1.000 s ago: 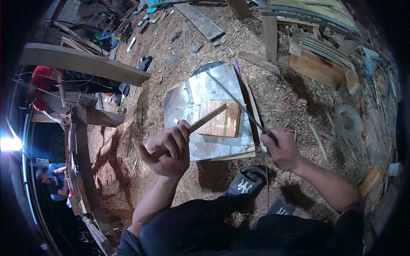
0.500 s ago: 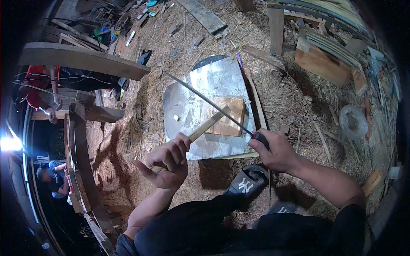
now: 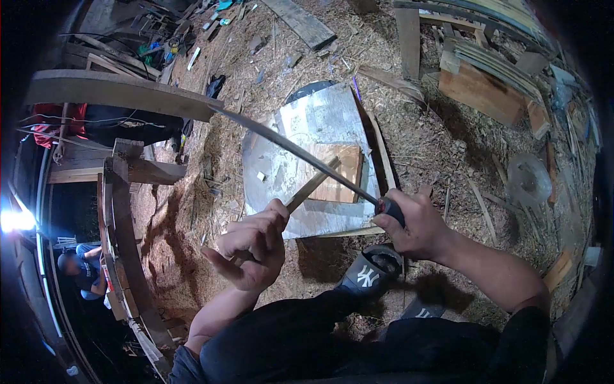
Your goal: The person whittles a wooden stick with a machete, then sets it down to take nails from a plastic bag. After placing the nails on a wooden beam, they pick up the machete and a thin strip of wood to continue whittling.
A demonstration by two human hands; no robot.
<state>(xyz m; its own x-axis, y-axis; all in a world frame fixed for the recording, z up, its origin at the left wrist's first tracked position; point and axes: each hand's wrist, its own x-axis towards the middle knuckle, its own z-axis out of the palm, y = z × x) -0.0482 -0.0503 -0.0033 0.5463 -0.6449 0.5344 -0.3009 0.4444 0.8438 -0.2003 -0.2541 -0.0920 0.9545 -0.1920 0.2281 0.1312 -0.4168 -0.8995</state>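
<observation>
My left hand [image 3: 252,246] is closed around the lower end of a slim wooden stick [image 3: 306,192], which points up and away. My right hand [image 3: 419,225] grips the dark handle of a long, narrow-bladed knife [image 3: 281,142]. The blade slants up to the left and crosses the stick near its far end. Below them lies a square wooden block [image 3: 348,176], on a worn, whitish board [image 3: 320,118] that stands low over the ground.
Wood shavings [image 3: 441,160] cover the ground. A sandalled foot [image 3: 371,272] is close to the board's near edge. Wooden beams [image 3: 121,89] stand at left, with a person [image 3: 86,269] beyond. Planks [image 3: 480,89] and a clear plastic container [image 3: 529,179] are at right.
The knife's tip has swung up and left, so the blade now overlaps the beam's end. Both hands stay nearly in place. The arms of the red-clad person at left have shifted.
</observation>
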